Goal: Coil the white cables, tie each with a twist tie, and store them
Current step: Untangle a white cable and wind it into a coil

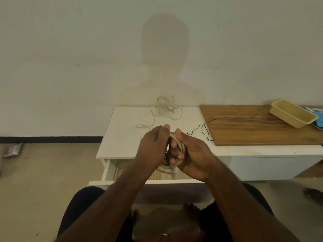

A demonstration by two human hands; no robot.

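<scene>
A coiled white cable [180,145] is held upright between both hands above the front edge of the white table [122,137]. My left hand [153,145] grips the coil's left side with curled fingers. My right hand [194,154] grips its right side, thumb on top. The coil's lower loop [167,169] hangs below the fingers. A second white cable [166,109] lies in a loose tangle at the table's back edge, a tail [145,126] running toward me. Two black twist ties [194,130] [206,130] lie on the table at the right.
A wooden board [253,124] covers the table's right part and carries a yellow tray [293,113] beside a blue packet [314,117]. An open drawer [111,172] sits under the table in front of my knees. A silver packet [14,150] lies on the floor left.
</scene>
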